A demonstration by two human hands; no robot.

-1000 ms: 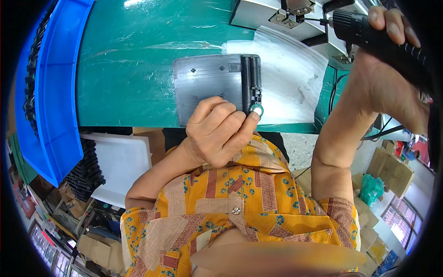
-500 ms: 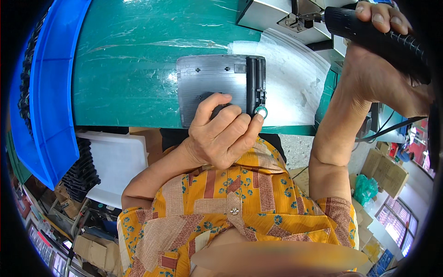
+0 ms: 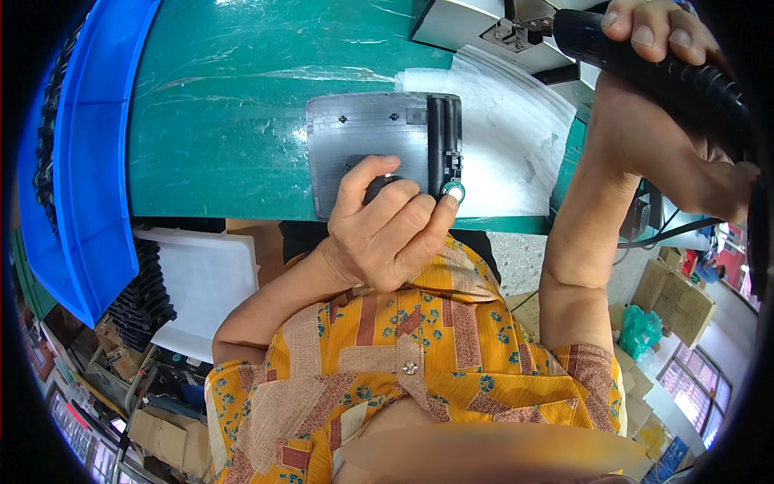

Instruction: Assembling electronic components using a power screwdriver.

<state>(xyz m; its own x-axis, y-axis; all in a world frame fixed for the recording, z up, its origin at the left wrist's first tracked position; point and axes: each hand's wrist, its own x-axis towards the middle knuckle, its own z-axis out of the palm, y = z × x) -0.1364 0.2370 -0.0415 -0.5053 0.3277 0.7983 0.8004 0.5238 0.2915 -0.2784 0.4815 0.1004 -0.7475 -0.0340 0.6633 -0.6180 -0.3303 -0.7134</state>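
A flat black plastic housing (image 3: 371,137) lies on the green table near its front edge, with a ribbed black bar along its right side. My left hand (image 3: 387,230) is curled over the housing's front part. Its fingertips press a small round disc (image 3: 453,192) with a green rim and pale centre against the housing's near right corner. Under the curled fingers a dark round shape is mostly hidden. At the upper right, my right hand (image 3: 657,105) is wrapped round a black electric screwdriver (image 3: 621,44), whose metal end is close to a pale screw feeder (image 3: 504,36).
Translucent wrapping sheet (image 3: 508,145) covers the table right of the housing. A long blue bin (image 3: 89,161) holding dark parts stands at the left edge. Below the table at left are a white tray (image 3: 210,282) and stacked black trays (image 3: 145,290). A cable (image 3: 677,234) hangs at the right.
The right hand and screwdriver have shifted slightly left in the picture, along with a small shift of the whole table scene. The left hand keeps its hold on the disc.
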